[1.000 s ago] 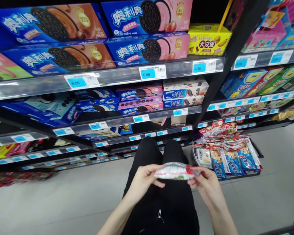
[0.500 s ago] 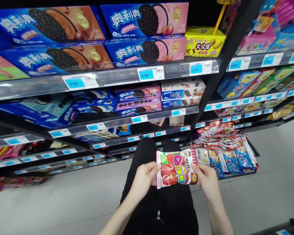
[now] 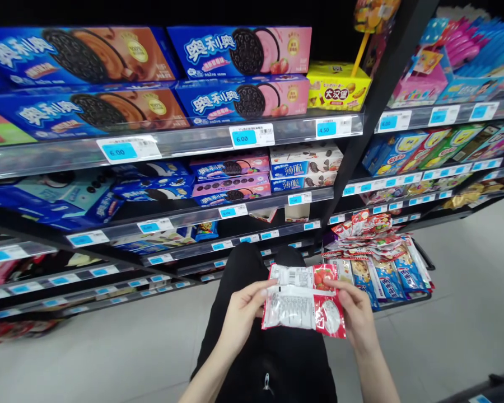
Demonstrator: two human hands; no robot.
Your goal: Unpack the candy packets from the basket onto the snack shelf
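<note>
Flipped since half a second ago, when its bright front faced up, the shiny packet (image 3: 300, 302) now shows its pale printed back with a lengthwise seam. It lies between the two hands, above the lap in black trousers (image 3: 288, 364). The left hand (image 3: 246, 308) pinches one end, thumb on top; the right hand (image 3: 356, 308) grips the red end likewise, so the hands stand apart, joined only by the packet.

Just beyond the right hand, on its outer side, a black basket (image 3: 423, 252) sits on the floor, loaded with red-and-white bags (image 3: 369, 243) and blue packets (image 3: 388, 280). Smooth grey floor tiles (image 3: 109, 352) spread out to either side of both hands. Ahead of them rises dark shelving with clear-fronted edges and blue-and-white price tags (image 3: 252, 136). High above the left hand stand stacked blue biscuit boxes (image 3: 212, 53); above the right, a yellow box (image 3: 338, 84).
</note>
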